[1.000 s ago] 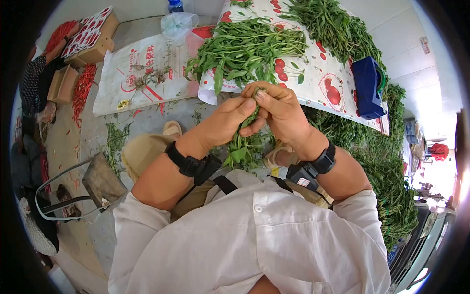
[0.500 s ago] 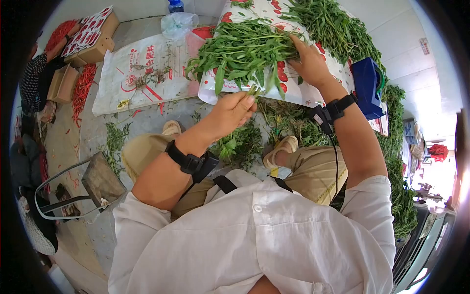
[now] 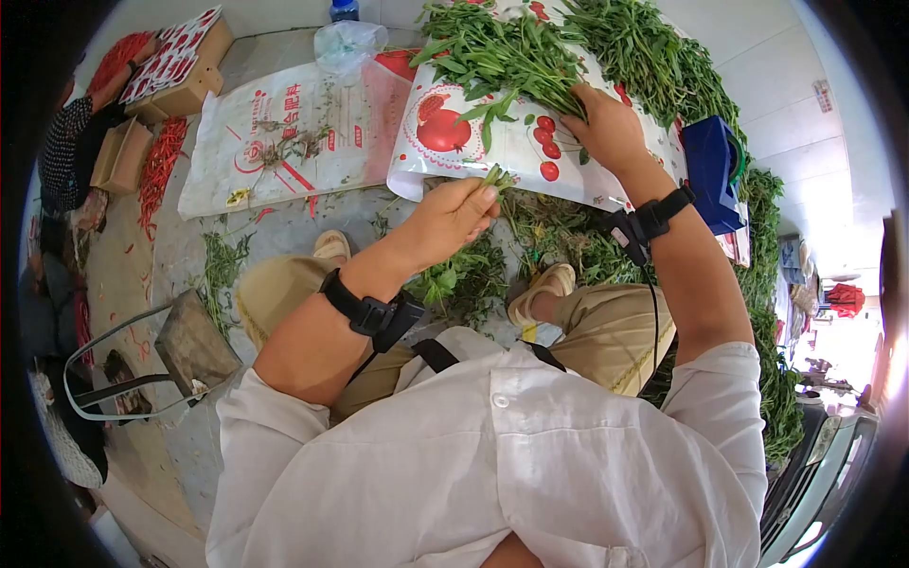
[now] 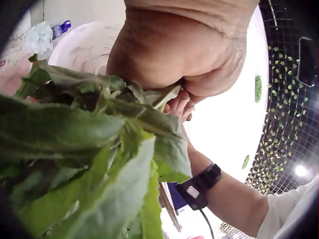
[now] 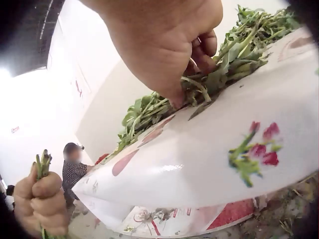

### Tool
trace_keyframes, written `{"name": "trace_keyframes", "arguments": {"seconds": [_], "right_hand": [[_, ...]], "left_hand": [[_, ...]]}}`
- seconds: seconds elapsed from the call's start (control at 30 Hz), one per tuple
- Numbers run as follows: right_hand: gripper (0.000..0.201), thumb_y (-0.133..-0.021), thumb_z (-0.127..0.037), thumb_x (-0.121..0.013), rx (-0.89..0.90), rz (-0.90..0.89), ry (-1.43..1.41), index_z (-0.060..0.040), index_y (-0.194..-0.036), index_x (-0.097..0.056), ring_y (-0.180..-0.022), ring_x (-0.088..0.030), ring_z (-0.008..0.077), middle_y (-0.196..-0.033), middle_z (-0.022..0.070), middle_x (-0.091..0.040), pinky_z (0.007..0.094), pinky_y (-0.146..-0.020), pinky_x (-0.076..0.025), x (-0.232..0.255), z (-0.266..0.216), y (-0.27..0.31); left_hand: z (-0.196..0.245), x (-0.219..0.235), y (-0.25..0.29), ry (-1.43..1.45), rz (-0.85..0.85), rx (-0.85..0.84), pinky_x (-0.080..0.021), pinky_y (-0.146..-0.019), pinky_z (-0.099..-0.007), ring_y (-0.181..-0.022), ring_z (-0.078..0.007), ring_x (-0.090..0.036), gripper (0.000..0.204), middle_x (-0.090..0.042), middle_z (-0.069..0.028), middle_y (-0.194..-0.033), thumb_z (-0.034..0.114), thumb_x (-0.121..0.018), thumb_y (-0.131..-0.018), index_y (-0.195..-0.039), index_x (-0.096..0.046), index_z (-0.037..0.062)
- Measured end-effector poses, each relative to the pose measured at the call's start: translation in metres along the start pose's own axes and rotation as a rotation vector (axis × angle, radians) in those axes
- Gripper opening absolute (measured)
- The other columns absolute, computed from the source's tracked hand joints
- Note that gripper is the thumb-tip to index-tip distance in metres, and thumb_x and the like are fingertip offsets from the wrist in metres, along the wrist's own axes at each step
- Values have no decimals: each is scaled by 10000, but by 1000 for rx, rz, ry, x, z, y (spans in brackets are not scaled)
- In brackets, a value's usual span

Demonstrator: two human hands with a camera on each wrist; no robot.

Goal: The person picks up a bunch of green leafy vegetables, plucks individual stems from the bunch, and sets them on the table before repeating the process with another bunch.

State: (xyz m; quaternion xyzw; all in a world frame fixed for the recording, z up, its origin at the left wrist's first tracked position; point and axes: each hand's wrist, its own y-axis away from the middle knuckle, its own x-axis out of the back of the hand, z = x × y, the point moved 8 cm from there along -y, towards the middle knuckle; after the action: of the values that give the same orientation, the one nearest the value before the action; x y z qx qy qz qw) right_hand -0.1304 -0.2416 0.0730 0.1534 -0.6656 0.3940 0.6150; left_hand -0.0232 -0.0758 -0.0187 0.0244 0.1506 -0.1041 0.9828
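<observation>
My left hand (image 3: 445,222) grips a bunch of leafy greens (image 4: 84,139) in front of the near table edge. The cut stem ends (image 3: 499,177) poke up past the thumb, and the leaves hang below the fist. Over the table, my right hand (image 3: 611,133) pinches stems at the right side of a loose pile of leafy greens (image 3: 502,52). In the right wrist view, its thumb and curled fingers close around some of those stems (image 5: 199,87), low against the tablecloth. The two hands are apart.
A fruit-print tablecloth (image 3: 516,156) covers the table, with a larger heap of greens (image 3: 653,66) behind and a blue tape dispenser (image 3: 712,175) at right. Greens litter the floor around my feet. At left lie a white sack (image 3: 227,156), red chillies (image 3: 163,170) and a metal-framed stool (image 3: 194,346).
Both hands were together on the bunch; the right hand then left it for the pile. The pile has shifted back from the near edge, uncovering a printed pomegranate. The left hand stays put.
</observation>
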Motion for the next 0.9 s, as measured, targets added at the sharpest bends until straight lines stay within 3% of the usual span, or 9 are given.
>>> {"name": "trace_keyframes", "arguments": {"seconds": [0.03,0.33,0.43,0.63,0.73,0.83,0.9], "right_hand": [[221,-750,-250,-629,40,77,-38,-88,-876,-551,-713,-594,314,-822,87,-604,411,-616,-469,6,-2,3],[155,-761,-190,-603,-39,-130,-22,-69,-858,-589,-761,-589,307,-820,104,-614,400,-643,-466,2,0,20],[153,-792,-184,-582,-3,-57,-193,-61,-877,-611,-740,-587,317,-817,120,-620,399,-633,-463,11,-7,23],[177,-812,-136,-568,43,-77,-498,-36,-949,-619,-733,-592,344,-813,166,-617,376,-644,-472,10,-25,43],[192,-810,-108,-561,-28,-160,-685,-25,-974,-617,-739,-597,346,-805,189,-611,368,-650,-477,9,-37,58],[187,-805,-112,-539,-12,-227,-697,-9,-947,-605,-702,-587,360,-766,199,-600,393,-631,-471,16,-59,77],[182,-796,-118,-527,31,-383,-620,-4,-921,-595,-683,-576,369,-736,201,-590,414,-620,-462,11,-76,88]], "left_hand": [[0,0,0,-3,5,6,-310,-479,-194,-545,-52,-329,330,-390,15,-640,311,-371,-964,-866,-479,16],[-1,-2,-1,11,-4,3,-308,-473,-204,-530,-59,-327,336,-380,12,-631,315,-368,-963,-858,-472,14],[-2,-1,-1,17,-2,3,-306,-469,-207,-528,-60,-323,333,-375,13,-628,313,-368,-963,-859,-470,14],[0,-2,-1,17,0,5,-306,-469,-208,-526,-61,-321,326,-371,14,-625,308,-369,-964,-865,-470,14],[1,0,0,22,14,-8,-308,-473,-208,-529,-61,-321,323,-374,15,-628,308,-370,-963,-873,-472,16],[6,3,0,44,52,-49,-321,-484,-212,-544,-65,-340,321,-401,7,-655,310,-369,-963,-881,-475,19],[11,3,1,94,56,-112,-345,-499,-219,-566,-73,-379,324,-440,-5,-689,312,-365,-964,-883,-478,18]]}}
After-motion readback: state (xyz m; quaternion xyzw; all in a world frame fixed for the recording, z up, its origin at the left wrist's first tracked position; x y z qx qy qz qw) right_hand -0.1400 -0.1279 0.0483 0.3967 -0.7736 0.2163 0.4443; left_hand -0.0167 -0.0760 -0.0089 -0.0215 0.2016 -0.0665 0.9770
